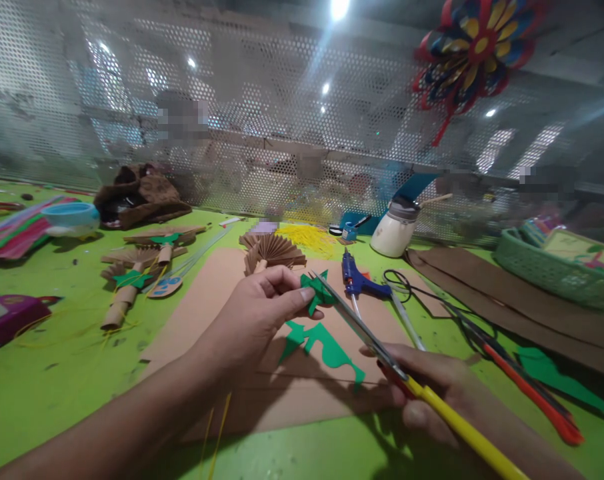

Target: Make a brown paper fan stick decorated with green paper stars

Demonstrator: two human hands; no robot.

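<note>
Basically the left hand is pinching a bit of green paper tight, up over the cardboard, probably so it won't wobble and the scissors can get at its edge, with the right hand curled snugly round their handles for control

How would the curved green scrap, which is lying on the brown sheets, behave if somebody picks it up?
The curved green scrap looks thin and flat, so it is probably very light. Its narrow tail would likely bend or droop when lifted. Lying loose on the brown sheets, it might slide easily if pushed.
</note>
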